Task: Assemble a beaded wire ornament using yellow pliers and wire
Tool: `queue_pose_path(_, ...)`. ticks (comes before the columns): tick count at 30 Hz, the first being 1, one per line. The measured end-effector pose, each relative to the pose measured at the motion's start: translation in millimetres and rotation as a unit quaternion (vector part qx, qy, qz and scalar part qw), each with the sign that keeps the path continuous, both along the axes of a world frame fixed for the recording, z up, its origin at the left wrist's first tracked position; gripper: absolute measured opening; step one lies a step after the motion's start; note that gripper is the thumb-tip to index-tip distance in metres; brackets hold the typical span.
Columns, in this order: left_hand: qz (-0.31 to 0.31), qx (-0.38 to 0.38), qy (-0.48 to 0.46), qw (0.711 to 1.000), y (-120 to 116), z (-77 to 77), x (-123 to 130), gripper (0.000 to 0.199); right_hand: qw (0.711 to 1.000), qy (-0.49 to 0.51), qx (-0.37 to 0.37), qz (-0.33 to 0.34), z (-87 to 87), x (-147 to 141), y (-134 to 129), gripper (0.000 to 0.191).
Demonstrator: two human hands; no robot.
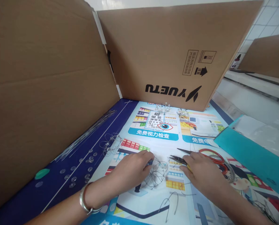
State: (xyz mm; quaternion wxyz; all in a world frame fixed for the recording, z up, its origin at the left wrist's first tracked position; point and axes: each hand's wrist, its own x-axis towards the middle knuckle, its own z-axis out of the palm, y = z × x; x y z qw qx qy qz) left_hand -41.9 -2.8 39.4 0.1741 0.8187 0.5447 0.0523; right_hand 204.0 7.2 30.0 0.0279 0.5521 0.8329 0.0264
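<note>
My left hand (132, 168), with a silver bangle at the wrist, has its fingers curled on a round wire ornament (156, 175) of looped strands with clear beads. Part of that ornament is hidden behind the fingers. My right hand (200, 170) is closed around pliers (178, 160) with dark jaws and a yellow handle. The jaws point left towards the ornament, a short gap from it. Scissors with orange handles (220, 156) lie just beyond my right hand, their dark blade showing past the knuckles. Several cut wire pieces (168, 203) are scattered nearer to me.
Cardboard panels (172, 56) wall off the back and left. Straight wires (83, 137) and loose clear beads (74, 179) lie on the blue strip, near a green disc (42, 173). More wire ornaments (112, 143) sit on the printed sheet. A teal box (254, 150) stands right.
</note>
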Motion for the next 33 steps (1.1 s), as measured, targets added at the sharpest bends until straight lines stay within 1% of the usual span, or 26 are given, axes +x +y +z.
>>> queue_pose_path(6, 0.002, -0.001, -0.008, 1.0, -0.6, 1.0, 1.0, 0.02, 0.998, -0.014, 0.062, 0.0, -9.4, -12.9, -4.1, 0.032)
queue_pose_path(11, 0.0, 0.001, -0.015, 1.0, -1.0, 1.2, 0.1, 0.02, 0.998, -0.001, 0.068, 0.002, -16.7, -13.7, -6.0, 0.039)
queue_pose_path(19, -0.007, 0.008, -0.025, 1.0, 0.1, 2.1, -1.8, 0.022, 0.998, 0.01, 0.056, 0.023, -15.8, -12.2, -4.7, 0.049)
queue_pose_path(24, -0.007, 0.011, -0.032, 0.999, 0.4, 3.1, -2.4, 0.023, 0.997, -0.003, 0.064, 0.03, -17.6, -11.8, -4.0, 0.049)
queue_pose_path(33, -0.004, 0.02, -0.054, 0.998, 1.2, -1.4, -5.0, 0.024, 0.996, -0.001, 0.069, 0.05, -13.4, -10.1, -5.3, 0.046)
